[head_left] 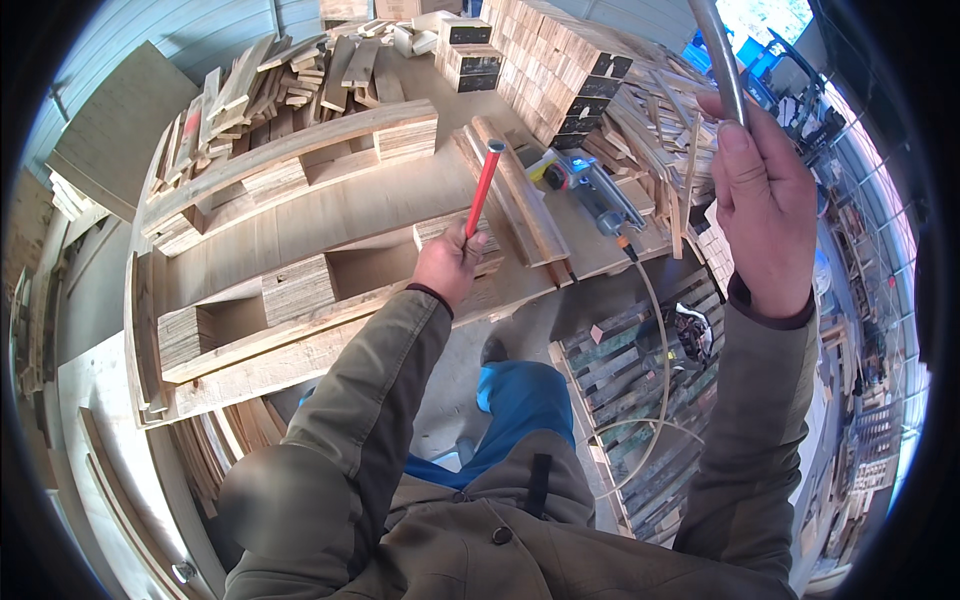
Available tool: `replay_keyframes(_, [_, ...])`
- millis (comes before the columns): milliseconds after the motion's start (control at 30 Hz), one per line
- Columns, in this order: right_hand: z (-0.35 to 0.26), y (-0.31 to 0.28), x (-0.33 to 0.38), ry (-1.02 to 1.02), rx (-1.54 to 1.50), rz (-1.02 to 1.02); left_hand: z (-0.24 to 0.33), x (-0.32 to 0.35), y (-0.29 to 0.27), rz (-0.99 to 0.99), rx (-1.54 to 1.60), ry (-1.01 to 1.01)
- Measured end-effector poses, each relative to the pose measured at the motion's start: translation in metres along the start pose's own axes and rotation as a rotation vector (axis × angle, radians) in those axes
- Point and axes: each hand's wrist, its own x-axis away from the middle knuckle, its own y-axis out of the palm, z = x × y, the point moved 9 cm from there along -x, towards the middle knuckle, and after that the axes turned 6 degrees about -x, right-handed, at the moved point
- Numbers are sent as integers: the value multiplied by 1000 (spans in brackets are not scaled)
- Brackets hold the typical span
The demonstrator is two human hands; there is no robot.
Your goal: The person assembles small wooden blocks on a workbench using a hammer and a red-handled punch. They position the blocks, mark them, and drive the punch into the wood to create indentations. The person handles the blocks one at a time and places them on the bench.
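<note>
Logging from my remote station, clock directions as on my screen, left to right. Wooden frame lies on the left, its long rails running from 8 toward 2 o'clock, block stacks between them. Left hand is over the frame's near right end, fingers curled closed around the lower part of a red rod, no gap that I can see. Rod's long axis points up between 12 and 1 o'clock, dark tip uppermost; whether its lower end touches wood I cannot tell, the fist hides it. At 2 o'clock from this fist, a blue-and-silver tool rests on the bench, hose attached. Farther right, a metal bar slants toward 11 o'clock and leaves the top edge, far end unseen. Right hand grips it, thumb and fingers closed on the shaft. Key relation: from the right hand, the rod lies at 9 o'clock, well apart; the left hand is nearer, holding it. The 2 axes lean toward each other at the top.
</note>
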Motion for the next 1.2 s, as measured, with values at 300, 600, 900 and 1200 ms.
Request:
replay_keyframes(300, [20, 53, 19, -74, 258, -343, 12, 4, -1, -39, -159, 56])
replay_keyframes(600, [-19, -34, 3, 6, -76, 122, 13, 2, -4, -29, -120, 12])
replay_keyframes(900, [32, 32, 25, 62, 149, -204, 12, 4, -5, -28, -170, 41])
replay_keyframes(1200, [24, -2, 24, 116, -103, 83, 9, 3, -2, -40, -183, 54])
